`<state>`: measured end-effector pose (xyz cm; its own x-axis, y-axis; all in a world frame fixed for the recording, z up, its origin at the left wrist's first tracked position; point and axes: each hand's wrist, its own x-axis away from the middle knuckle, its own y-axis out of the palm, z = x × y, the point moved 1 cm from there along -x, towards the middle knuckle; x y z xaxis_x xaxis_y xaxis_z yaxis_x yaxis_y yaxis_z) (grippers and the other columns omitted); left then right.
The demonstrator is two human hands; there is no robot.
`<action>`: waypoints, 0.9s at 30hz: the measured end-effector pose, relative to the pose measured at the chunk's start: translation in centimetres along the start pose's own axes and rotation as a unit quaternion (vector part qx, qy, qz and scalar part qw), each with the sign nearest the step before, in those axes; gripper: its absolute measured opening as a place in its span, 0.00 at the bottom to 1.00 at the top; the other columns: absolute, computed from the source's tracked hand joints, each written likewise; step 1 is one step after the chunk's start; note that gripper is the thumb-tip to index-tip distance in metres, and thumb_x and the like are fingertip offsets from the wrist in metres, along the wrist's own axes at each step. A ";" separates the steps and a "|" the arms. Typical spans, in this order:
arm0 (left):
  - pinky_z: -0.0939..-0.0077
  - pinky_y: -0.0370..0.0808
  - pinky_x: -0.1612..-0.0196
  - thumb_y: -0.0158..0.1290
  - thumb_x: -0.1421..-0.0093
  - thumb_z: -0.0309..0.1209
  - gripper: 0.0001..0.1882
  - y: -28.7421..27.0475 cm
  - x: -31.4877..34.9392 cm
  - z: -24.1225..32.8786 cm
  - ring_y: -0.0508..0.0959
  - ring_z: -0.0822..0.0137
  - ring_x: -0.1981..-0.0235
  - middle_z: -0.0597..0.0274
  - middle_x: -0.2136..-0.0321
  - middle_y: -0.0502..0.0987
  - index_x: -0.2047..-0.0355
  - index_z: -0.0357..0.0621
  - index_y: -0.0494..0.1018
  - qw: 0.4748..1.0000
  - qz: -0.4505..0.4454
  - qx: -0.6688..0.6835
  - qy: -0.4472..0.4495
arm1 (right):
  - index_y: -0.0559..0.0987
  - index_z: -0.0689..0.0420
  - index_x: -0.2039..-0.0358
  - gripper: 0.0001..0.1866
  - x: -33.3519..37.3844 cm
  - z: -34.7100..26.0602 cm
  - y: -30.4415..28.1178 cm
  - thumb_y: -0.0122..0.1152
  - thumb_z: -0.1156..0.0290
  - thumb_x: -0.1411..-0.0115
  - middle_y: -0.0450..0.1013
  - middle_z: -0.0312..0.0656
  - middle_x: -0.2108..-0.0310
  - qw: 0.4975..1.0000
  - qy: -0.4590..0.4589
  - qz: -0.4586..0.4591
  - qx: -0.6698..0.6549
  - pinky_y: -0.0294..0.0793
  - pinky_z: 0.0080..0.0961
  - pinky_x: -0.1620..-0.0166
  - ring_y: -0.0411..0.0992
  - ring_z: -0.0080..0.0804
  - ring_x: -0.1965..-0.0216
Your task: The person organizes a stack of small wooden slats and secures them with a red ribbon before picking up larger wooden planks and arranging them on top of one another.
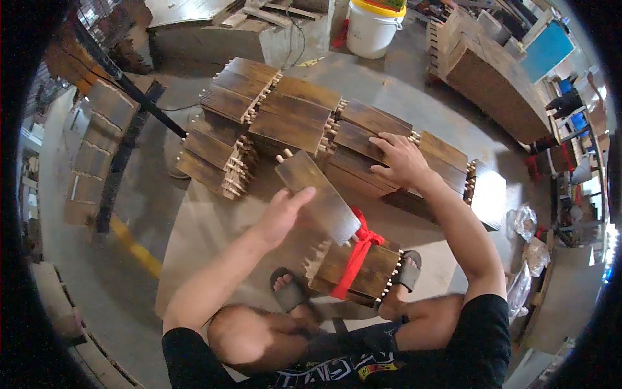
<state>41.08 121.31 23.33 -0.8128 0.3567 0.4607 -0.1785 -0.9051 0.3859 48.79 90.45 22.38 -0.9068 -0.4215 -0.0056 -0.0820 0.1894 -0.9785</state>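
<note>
My left hand (pixel 283 214) grips a brown wooden board (pixel 317 196) by its left side, thumb on top. Pale dowels stick out of both short ends of this board, which is tilted in mid-air. My right hand (pixel 402 157) reaches to a stack of similar dark boards (pixel 355 140), its fingers spread over the top ones. Below the held board, between my feet, sits a bundle of doweled boards (pixel 376 272) tied round with a red cloth strip (pixel 353 262). The held board's lower end overlaps the knot; whether they touch I cannot tell.
More board stacks (pixel 288 117) stand in a row beyond my hands, with another stack (pixel 207 159) at the left. A black pole (pixel 152 107) slants in there. Farther back are a white bucket (pixel 374 31) and a large brown box (pixel 489 81). Plastic bags (pixel 523 259) lie at the right.
</note>
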 end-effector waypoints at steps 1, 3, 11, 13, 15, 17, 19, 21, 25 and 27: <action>0.73 0.70 0.48 0.50 0.32 0.36 0.18 0.5 -0.1 0.1 0.75 0.71 0.53 0.64 0.53 0.77 0.47 0.37 0.72 1.000 0.014 -0.024 -0.014 | 0.71 0.47 0.41 0.34 0.1 -0.4 0.5 0.68 0.55 0.48 0.65 0.43 0.41 1.000 0.017 0.015 0.010 0.62 0.43 0.36 0.62 0.47 0.39; 0.74 0.69 0.47 0.50 0.32 0.37 0.19 0.7 -0.7 -0.1 0.74 0.72 0.52 0.64 0.52 0.76 0.47 0.38 0.72 0.999 0.016 -0.045 -0.025 | 0.72 0.48 0.43 0.34 0.0 0.0 1.0 0.70 0.55 0.51 0.66 0.44 0.45 0.999 0.037 0.037 -0.008 0.62 0.44 0.37 0.62 0.47 0.42; 0.71 0.75 0.62 0.55 0.35 0.44 0.15 1.1 -2.4 -2.5 0.78 0.71 0.63 0.69 0.62 0.79 0.54 0.50 0.72 0.996 0.058 -0.038 -0.061 | 0.73 0.48 0.44 0.34 0.7 0.9 -0.4 0.69 0.61 0.55 0.67 0.47 0.50 0.991 0.024 0.027 -0.132 0.65 0.39 0.40 0.64 0.47 0.45; 0.70 0.75 0.61 0.55 0.35 0.43 0.15 1.4 -2.7 -2.5 0.78 0.71 0.63 0.69 0.62 0.79 0.54 0.51 0.72 0.996 0.063 -0.040 -0.052 | 0.74 0.48 0.45 0.33 0.2 1.3 -2.0 0.69 0.63 0.56 0.66 0.48 0.50 0.986 0.008 0.064 -0.155 0.66 0.39 0.41 0.64 0.48 0.46; 0.70 0.77 0.62 0.54 0.35 0.43 0.15 2.3 -3.1 -2.5 0.78 0.71 0.61 0.68 0.60 0.79 0.54 0.50 0.73 0.998 0.041 0.012 -0.054 | 0.74 0.48 0.45 0.33 -0.9 2.3 -2.3 0.69 0.63 0.56 0.66 0.48 0.51 0.984 0.029 0.101 -0.141 0.66 0.38 0.41 0.64 0.49 0.46; 0.71 0.77 0.64 0.54 0.35 0.43 0.15 2.7 -4.0 -3.1 0.78 0.72 0.61 0.68 0.59 0.79 0.54 0.50 0.73 0.998 0.033 -0.007 -0.057 | 0.74 0.47 0.45 0.33 -1.6 4.2 -2.1 0.69 0.61 0.56 0.67 0.48 0.49 0.981 0.061 0.152 -0.101 0.64 0.41 0.40 0.64 0.49 0.45; 0.73 0.77 0.66 0.55 0.36 0.41 0.13 3.0 -4.1 -3.1 0.78 0.72 0.66 0.67 0.64 0.78 0.56 0.48 0.73 0.997 0.049 -0.020 -0.054 | 0.73 0.44 0.43 0.35 -2.9 5.1 -0.4 0.69 0.59 0.54 0.66 0.49 0.46 0.989 0.106 0.086 -0.060 0.63 0.46 0.39 0.63 0.49 0.42; 0.74 0.76 0.69 0.57 0.37 0.39 0.12 3.5 -3.1 -2.3 0.77 0.73 0.73 0.68 0.71 0.76 0.60 0.46 0.72 0.997 0.057 0.001 -0.054 | 0.68 0.39 0.39 0.39 -3.4 4.8 0.6 0.69 0.57 0.53 0.64 0.46 0.40 0.990 0.114 0.044 -0.075 0.62 0.50 0.37 0.62 0.49 0.39; 0.75 0.76 0.68 0.54 0.35 0.40 0.12 2.5 -2.3 -2.5 0.78 0.73 0.70 0.68 0.67 0.78 0.56 0.48 0.72 0.997 0.053 -0.012 -0.053 | 0.67 0.38 0.38 0.40 -3.9 5.5 0.8 0.69 0.57 0.54 0.66 0.44 0.41 0.989 0.123 0.032 -0.077 0.62 0.47 0.38 0.63 0.47 0.39; 0.75 0.76 0.67 0.53 0.35 0.40 0.14 2.6 -2.4 -2.8 0.79 0.73 0.68 0.68 0.64 0.80 0.54 0.48 0.72 0.995 0.068 -0.014 -0.065 | 0.68 0.38 0.38 0.39 -3.5 5.6 0.2 0.68 0.58 0.54 0.67 0.44 0.43 0.989 0.121 0.015 -0.088 0.63 0.47 0.38 0.62 0.48 0.39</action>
<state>41.04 117.41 21.02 -0.7522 0.2559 0.6072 -0.0893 -0.9526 0.2909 54.25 86.96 21.07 -0.9807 -0.1924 0.0359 -0.1045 0.3595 -0.9273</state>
